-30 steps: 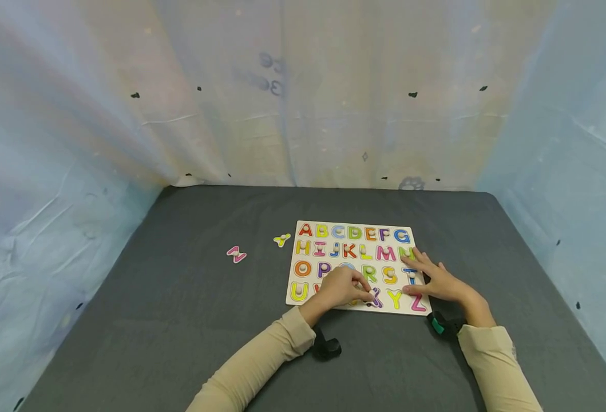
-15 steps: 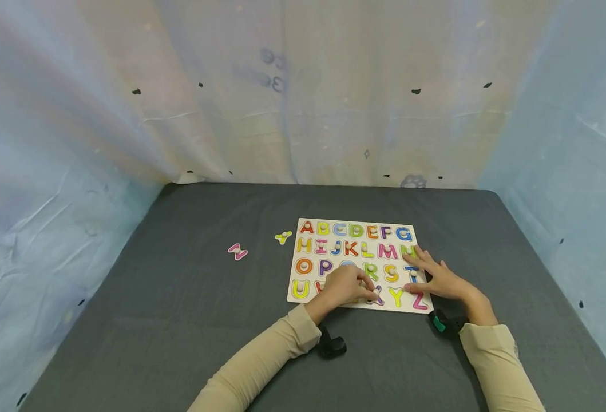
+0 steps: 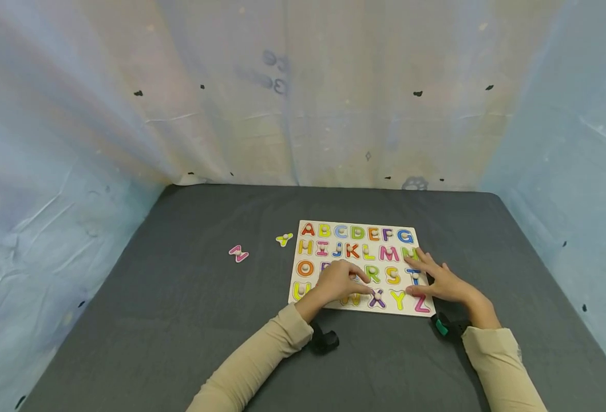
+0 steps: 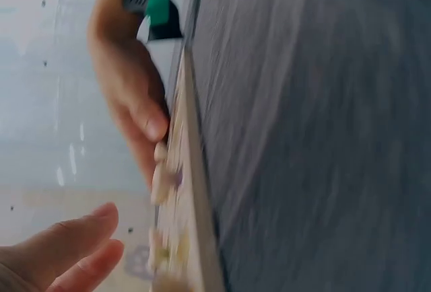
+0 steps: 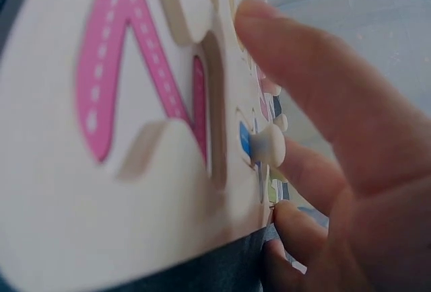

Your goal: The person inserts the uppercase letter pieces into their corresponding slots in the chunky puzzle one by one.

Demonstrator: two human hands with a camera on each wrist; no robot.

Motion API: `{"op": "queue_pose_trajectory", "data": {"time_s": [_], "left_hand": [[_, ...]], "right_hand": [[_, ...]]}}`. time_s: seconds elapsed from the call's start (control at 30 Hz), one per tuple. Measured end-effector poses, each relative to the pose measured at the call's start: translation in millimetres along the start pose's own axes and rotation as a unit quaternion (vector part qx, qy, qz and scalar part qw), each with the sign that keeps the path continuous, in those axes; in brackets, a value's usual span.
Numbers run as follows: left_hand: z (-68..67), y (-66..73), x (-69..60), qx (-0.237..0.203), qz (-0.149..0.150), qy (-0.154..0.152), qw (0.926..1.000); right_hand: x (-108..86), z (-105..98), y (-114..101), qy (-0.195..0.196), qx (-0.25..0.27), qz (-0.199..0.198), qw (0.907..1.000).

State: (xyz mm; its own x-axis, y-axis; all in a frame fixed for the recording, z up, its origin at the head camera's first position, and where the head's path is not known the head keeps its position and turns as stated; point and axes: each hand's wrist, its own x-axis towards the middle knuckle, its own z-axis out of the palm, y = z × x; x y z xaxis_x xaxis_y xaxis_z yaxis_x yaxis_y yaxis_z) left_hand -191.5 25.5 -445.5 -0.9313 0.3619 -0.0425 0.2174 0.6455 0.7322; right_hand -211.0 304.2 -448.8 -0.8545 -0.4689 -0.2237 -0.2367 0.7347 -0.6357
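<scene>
A wooden alphabet board (image 3: 388,304) lies on the table with knobbed letter pieces in its recesses. The purple X piece (image 3: 377,298) sits in the bottom row. Just left of its knob is my left hand (image 3: 337,283), thumb and fingers parted, holding nothing; the left wrist view shows those fingers (image 4: 74,238) apart from the board. My right hand (image 3: 443,284) rests spread on the board's right edge, near the blue T piece (image 5: 259,145). Beside X, the yellow Y recess (image 3: 397,299) and pink Z recess (image 5: 102,70) have no pieces in them.
Left of the board, a loose yellow Y piece (image 3: 284,240) and a pink Z piece (image 3: 238,253) lie on the dark grey tablecloth (image 3: 179,320). A pale patterned curtain (image 3: 333,114) stands behind the table and along both sides.
My left hand has let go of the X piece's knob and moved slightly left, uncovering X in its recess. The right hand stays on the board's edge.
</scene>
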Motion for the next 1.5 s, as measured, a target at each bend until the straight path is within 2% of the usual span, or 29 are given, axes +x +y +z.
{"op": "queue_pose_trajectory", "data": {"time_s": [0.2,0.4,0.53,0.67,0.83,0.9,1.13,1.27,1.5], "left_hand": [[-21.6,-12.4,1.4,-0.029,-0.009,0.03,0.9991],[-43.9,-26.5,4.6,-0.084,-0.015,0.068,0.994],[-62.6,-39.6,8.1,-0.114,-0.01,0.119,0.9863],[-80.8,-55.6,11.9,-0.129,-0.018,0.168,0.977],[-101.7,-74.6,14.6,-0.125,-0.053,0.205,0.9693],[-108.2,-82.2,14.4,-0.117,-0.079,0.215,0.9664],[-115.7,-107.5,16.4,-0.071,-0.168,0.222,0.9578],[-114.3,-114.8,18.1,-0.057,-0.191,0.221,0.9548],[-113.9,-117.8,19.1,-0.039,-0.21,0.226,0.9504]], "right_hand": [[0.6,0,0,0.003,0.001,0.0,1.0],[-0.5,1,-1,0.007,-0.003,0.001,1.0],[-0.6,1,-1,0.009,-0.006,0.002,0.9999],[-0.3,1,-1,0.006,-0.005,0.004,1.0],[-0.3,0,-1,0.007,-0.003,0.008,0.9999],[-0.3,0,-2,0.008,-0.002,0.008,0.9999],[0.0,2,0,0.011,-0.002,0.007,0.9999],[-0.3,3,1,0.012,-0.002,0.01,0.9999],[-0.4,2,-1,0.013,-0.003,0.012,0.9998]]}}
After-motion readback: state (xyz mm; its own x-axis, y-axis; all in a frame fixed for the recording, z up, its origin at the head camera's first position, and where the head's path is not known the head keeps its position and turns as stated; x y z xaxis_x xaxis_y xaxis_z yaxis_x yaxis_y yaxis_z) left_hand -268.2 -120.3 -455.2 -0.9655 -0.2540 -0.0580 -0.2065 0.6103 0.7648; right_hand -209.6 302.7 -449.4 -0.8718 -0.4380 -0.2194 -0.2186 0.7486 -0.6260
